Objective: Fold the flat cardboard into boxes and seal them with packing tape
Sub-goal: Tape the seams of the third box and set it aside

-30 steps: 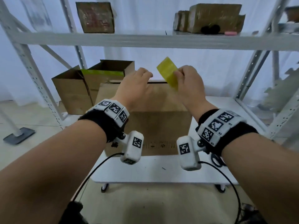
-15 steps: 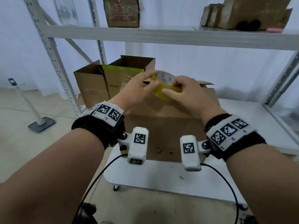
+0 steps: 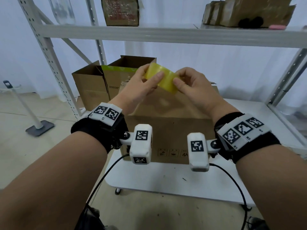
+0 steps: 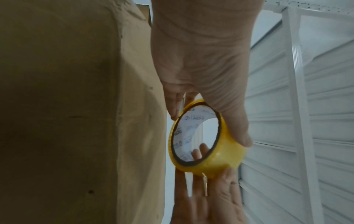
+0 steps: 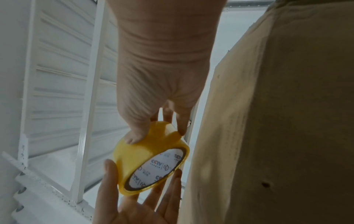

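A yellow roll of packing tape (image 3: 166,79) is held in the air above the brown cardboard box (image 3: 166,130), which stands on the white table (image 3: 174,180). My left hand (image 3: 149,75) grips the roll's left side, thumb on the outer band. My right hand (image 3: 180,78) pinches its right side between thumb and fingers. In the left wrist view the tape roll (image 4: 220,160) shows its printed white core beside the box (image 4: 67,106). The right wrist view shows my thumb pressed on the tape roll (image 5: 149,145), close to the box (image 5: 287,106).
Two open cardboard boxes (image 3: 93,83) stand behind on the left. A metal shelf rack (image 3: 166,34) spans above, carrying more boxes (image 3: 122,10). A floor stand (image 3: 39,128) is at the left. Cables hang from both wrist cameras.
My left hand left the box's top edge and took hold of the roll, which my right hand held alone. The roll has turned so its outer band faces me.
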Demonstrator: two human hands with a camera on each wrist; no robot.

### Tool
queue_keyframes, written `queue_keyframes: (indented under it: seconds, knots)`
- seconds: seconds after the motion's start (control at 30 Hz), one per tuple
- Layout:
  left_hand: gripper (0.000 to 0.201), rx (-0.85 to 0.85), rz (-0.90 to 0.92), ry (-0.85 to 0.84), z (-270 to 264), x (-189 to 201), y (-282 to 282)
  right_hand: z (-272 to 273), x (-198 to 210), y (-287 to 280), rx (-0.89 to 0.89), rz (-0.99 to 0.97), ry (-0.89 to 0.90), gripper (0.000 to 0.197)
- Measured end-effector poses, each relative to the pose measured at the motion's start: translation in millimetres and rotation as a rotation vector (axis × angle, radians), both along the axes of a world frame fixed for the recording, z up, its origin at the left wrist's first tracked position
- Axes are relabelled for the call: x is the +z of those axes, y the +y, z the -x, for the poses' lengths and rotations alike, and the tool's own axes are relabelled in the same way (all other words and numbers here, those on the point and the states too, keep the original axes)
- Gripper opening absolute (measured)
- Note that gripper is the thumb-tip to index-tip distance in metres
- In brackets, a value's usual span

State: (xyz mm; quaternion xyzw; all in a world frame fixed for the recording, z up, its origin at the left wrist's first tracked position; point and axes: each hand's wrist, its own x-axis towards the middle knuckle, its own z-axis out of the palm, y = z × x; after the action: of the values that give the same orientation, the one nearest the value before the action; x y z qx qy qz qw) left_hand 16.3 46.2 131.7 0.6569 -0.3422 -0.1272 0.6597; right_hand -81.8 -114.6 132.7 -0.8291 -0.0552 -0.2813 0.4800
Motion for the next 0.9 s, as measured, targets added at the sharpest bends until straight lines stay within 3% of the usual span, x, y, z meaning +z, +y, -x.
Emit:
queue_keyframes:
  seconds: [0.17,0.3,0.37,0.47,0.67,0.73,0.9]
  knots:
    - [0.058,0.035,0.028,0.007,0,0,-2,6,8,0,0.005,-0.207,0.05,0.01]
    - [0.03,0.075,-0.119,-0.248,12,2,-7,9,7,0,-0.053,-0.153,0.064,0.009]
    - [0.023,0.069,-0.104,-0.338,17,4,-10,10,8,1,-0.058,-0.126,0.071,0.008]
    - [0.024,0.084,-0.004,-0.259,16,7,-8,9,11,5,-0.047,-0.168,0.065,0.009]
    - [0.046,-0.065,-0.084,0.067,8,12,-4,6,14,12,-0.001,-0.321,0.022,0.017]
    - [0.056,-0.011,-0.08,0.03,8,14,-7,6,15,12,-0.021,-0.296,0.024,0.019]
    - [0.063,0.181,-0.091,-0.247,4,16,-4,6,9,13,-0.039,-0.287,0.09,0.008]
